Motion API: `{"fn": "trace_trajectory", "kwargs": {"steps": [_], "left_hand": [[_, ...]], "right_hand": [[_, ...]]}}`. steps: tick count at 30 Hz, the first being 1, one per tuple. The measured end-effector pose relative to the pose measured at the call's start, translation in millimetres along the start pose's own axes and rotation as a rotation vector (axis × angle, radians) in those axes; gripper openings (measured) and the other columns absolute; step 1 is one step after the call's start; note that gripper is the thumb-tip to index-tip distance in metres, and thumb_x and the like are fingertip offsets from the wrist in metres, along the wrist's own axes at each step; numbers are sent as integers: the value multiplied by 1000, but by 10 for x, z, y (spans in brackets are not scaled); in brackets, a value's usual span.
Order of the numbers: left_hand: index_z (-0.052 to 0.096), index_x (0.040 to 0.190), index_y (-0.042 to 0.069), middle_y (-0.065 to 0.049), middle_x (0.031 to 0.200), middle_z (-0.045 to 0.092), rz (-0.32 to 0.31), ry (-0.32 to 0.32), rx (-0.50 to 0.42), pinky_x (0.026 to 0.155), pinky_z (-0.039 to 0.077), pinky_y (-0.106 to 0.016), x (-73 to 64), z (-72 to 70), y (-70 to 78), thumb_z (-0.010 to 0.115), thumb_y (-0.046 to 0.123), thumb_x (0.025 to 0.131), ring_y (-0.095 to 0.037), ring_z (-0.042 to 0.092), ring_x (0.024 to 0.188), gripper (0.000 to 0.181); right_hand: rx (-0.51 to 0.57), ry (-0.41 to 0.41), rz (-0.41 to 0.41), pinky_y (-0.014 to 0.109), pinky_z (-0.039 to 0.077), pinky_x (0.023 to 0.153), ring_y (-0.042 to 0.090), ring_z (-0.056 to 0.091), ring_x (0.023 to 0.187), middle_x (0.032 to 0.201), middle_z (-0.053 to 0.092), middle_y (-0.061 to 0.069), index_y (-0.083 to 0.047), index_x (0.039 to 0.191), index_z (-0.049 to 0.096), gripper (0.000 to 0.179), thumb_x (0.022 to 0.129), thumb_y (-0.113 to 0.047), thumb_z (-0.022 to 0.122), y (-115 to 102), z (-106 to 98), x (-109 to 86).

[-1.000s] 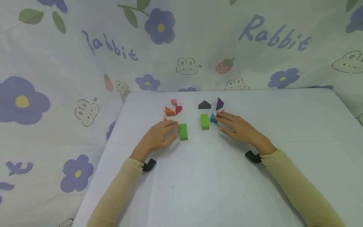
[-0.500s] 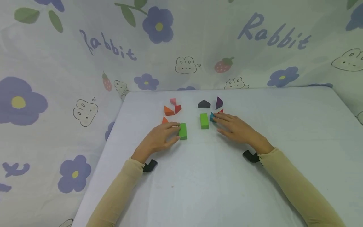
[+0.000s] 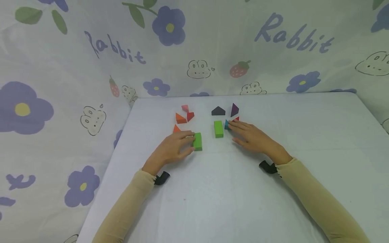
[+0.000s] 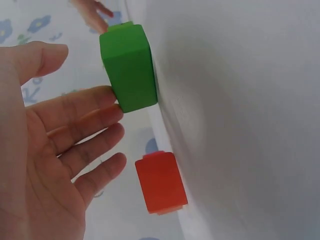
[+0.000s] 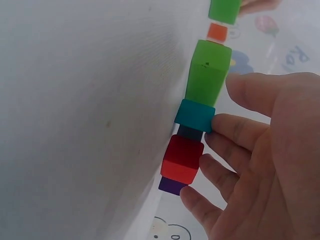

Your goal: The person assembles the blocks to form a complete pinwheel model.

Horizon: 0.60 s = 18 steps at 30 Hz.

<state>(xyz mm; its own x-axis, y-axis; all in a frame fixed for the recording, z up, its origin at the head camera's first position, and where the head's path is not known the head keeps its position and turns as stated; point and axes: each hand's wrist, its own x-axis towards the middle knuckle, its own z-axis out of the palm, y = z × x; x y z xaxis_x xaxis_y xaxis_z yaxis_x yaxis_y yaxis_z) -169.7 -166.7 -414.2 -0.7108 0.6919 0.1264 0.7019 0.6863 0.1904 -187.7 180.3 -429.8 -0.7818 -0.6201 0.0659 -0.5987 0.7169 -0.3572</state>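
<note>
My left hand [image 3: 173,146] reaches over the white table, fingers loosely extended, with its fingertips against the left side of a green rectangular block [image 3: 198,142]. In the left wrist view the thumb stands apart from that block [image 4: 130,70]. Across from it, my right hand [image 3: 253,137] is spread with straight fingers, their tips over a small teal block [image 3: 226,125] and a red block [image 3: 237,118], both partly hidden. The right wrist view has those fingertips right at the teal block [image 5: 195,115] and the red one [image 5: 182,160]. A second green block [image 3: 218,129] lies between the hands.
Behind the left hand sit orange blocks [image 3: 181,118], a red block [image 3: 190,116] and a pink one [image 3: 185,108]. A dark grey block [image 3: 218,111] and a purple triangular block [image 3: 234,110] stand farther back. A printed cloth [image 3: 212,44] hangs behind the table.
My left hand has shifted slightly right, and the green block at its fingertips has slid a little the same way. The right fingers have moved slightly left, covering more of the teal block.
</note>
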Motion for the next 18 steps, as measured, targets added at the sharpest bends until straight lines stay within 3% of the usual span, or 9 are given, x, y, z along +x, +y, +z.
{"fn": "trace_trajectory", "kwargs": {"steps": [18], "left_hand": [[67,126,12,-6,136,61,32,19,41,107,47,-40,14,10,62,66,40,91,-22,55,128,45]], "right_hand": [[14,4,-3,56,28,117,34,27,147,159,33,10,-5,150,37,59,99,-27,58,-16,-18,-9]]}}
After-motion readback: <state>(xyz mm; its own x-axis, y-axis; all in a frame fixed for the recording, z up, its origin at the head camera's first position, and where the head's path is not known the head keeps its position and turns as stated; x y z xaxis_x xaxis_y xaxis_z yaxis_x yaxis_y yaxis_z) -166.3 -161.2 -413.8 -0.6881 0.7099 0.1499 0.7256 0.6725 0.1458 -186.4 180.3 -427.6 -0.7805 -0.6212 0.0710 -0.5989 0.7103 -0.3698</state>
